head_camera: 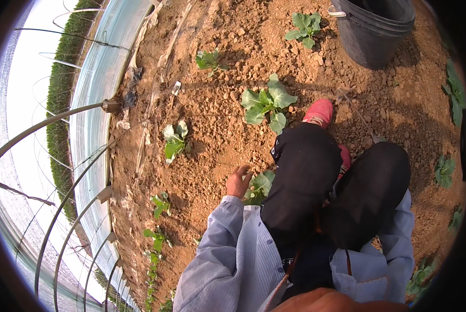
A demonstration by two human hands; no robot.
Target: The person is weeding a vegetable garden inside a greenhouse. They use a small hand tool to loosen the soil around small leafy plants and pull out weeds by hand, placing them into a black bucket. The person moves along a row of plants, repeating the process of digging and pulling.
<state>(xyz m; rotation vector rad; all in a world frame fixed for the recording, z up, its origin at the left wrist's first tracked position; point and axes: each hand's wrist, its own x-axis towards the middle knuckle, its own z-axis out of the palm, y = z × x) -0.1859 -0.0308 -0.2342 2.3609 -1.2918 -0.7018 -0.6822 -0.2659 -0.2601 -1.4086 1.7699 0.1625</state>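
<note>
My left hand (239, 181) is held over the soil with its fingers curved and apart, and nothing shows between them. Just beside it, a young broad-leaved plant (261, 187), resembling a cabbage seedling, is partly covered by my knee and jacket. My right hand is not in view; the right sleeve (398, 222) runs down beside my bent leg. In front of that knee, a thin-shafted tool (359, 113) slants over the ground, its far tip near my red shoe (319, 112). What holds its near end is hidden.
A black plastic bucket (369, 39) stands ahead on the right. More seedlings (270, 102) grow around my feet, with another row (161, 204) at the left. Greenhouse hoops (50, 126) and a plastic film wall (90, 93) line the left side. Clods cover the soil (225, 136).
</note>
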